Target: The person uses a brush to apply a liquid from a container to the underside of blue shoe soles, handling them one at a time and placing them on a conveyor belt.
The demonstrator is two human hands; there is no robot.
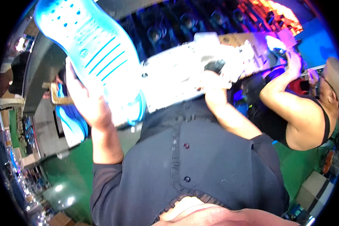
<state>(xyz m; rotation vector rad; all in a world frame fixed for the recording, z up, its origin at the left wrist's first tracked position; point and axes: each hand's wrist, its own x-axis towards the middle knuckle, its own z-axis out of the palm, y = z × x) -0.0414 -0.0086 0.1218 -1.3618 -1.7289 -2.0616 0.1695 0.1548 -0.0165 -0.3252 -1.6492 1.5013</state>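
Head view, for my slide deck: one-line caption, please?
Left hand lifts a blue shoe sole; right hand rests on the white workbench.

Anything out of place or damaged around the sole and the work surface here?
Nothing looks damaged or spilled. The left hand holds a blue shoe sole raised, tread toward the camera; the right hand rests on the white bench.

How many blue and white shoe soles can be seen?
2 clearly: a large blue and white ridged shoe sole in the left hand, and another blue and white sole lower left behind it. More may be hidden.
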